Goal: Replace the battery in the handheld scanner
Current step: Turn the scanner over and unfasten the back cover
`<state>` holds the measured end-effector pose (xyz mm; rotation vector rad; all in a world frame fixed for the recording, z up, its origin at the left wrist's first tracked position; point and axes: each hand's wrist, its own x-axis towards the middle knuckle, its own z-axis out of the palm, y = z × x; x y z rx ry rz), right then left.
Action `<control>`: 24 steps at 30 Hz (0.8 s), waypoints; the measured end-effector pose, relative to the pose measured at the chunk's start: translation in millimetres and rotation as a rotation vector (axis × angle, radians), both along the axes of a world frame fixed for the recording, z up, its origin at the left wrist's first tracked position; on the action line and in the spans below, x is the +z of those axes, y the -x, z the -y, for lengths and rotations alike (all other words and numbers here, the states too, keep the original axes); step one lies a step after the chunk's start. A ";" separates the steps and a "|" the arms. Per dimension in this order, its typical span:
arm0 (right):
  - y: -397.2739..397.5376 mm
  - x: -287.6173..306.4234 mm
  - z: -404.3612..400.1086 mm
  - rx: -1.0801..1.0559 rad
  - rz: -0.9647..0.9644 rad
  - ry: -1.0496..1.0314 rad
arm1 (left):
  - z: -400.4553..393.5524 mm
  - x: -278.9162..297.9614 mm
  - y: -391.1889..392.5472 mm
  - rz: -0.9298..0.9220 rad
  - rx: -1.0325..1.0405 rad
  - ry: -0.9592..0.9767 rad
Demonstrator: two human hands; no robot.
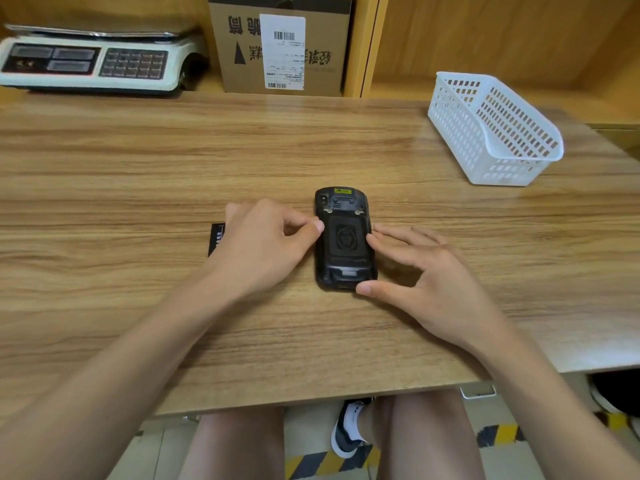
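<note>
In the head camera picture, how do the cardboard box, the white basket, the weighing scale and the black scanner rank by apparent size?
1. Weighing scale
2. Cardboard box and white basket: too alike to rank, and the box is cut off at the top
3. Scanner, clearly smallest despite being nearest

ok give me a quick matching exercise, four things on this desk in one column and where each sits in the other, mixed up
Things:
1. black handheld scanner
2. white slotted plastic basket
3. white weighing scale
4. brown cardboard box

Places:
A. far left, on the shelf
B. right side of the wooden table
C. face down between both hands
D. back centre, barcode label on its front

Pairs: 1-C, 2-B, 3-A, 4-D
</note>
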<state>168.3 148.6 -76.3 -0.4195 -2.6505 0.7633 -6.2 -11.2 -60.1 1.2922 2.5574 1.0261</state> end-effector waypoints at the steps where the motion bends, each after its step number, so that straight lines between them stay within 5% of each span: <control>1: 0.0 0.4 0.8 0.002 -0.011 -0.005 | -0.4 -1.2 0.6 -0.017 -0.007 0.015; 24: -1.5 13.5 -9.1 0.101 0.018 -0.008 | -3.7 1.9 5.6 0.021 -0.025 -0.031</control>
